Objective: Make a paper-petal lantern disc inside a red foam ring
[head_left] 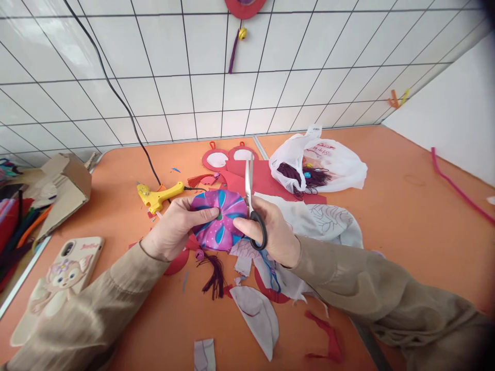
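My left hand (172, 229) grips a round, gathered fabric piece (209, 232) in pink, purple and blue, its thumb pressed near the green centre. My right hand (276, 229) has scissors (249, 180) in it, silver blades pointing up and away, a black handle loop by the fingers. The right thumb rests on the fabric piece's right edge. Whether the blades are apart is hard to see. Just below the piece lie a purple bell (199, 254) and a dark purple tassel (214, 278).
To the left are a yellow glue gun (160, 196), a phone (64, 283) and a cardboard box (64, 190). White cloth (336, 221), a cut white piece (257, 319) and red scraps (325, 335) lie on the orange table. A plastic bag (344, 165) with purple threads sits behind, near the tiled wall.
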`<state>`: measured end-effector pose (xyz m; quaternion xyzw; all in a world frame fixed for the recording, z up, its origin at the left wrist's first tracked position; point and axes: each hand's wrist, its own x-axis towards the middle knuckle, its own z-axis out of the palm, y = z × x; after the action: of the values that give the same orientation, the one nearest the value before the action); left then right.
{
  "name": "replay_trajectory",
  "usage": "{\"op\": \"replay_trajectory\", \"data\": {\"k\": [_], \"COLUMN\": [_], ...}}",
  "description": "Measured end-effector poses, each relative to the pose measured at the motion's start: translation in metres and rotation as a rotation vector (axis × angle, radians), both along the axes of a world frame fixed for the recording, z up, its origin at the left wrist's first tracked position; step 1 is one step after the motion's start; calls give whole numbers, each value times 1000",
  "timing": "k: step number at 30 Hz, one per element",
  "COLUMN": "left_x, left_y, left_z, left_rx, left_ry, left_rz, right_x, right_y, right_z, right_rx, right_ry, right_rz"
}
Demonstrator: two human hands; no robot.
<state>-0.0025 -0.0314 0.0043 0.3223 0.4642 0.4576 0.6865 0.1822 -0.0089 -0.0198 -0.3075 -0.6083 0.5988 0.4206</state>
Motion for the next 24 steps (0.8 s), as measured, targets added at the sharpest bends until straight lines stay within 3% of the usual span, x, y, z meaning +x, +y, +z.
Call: {"op": "replay_trajectory", "data": {"k": [10, 17, 20, 24], "left_x": [-20, -20, -20, -21], "left_y": [5, 7, 6, 5], "left_z": [19, 19, 20, 22], "left_rx": [133, 118, 132, 127], "left_ry": [143, 86, 90, 92], "left_rz": [20, 30, 21, -9], "right_x": [18, 15, 15, 15], "right_y": [8, 7, 6, 6], "right_z": [-1, -12, -10, -4], "right_rx": [33, -13, -58, -29], "right_ry": [-28, 44, 31, -33], "right_rz": [274, 241, 223, 298]}}
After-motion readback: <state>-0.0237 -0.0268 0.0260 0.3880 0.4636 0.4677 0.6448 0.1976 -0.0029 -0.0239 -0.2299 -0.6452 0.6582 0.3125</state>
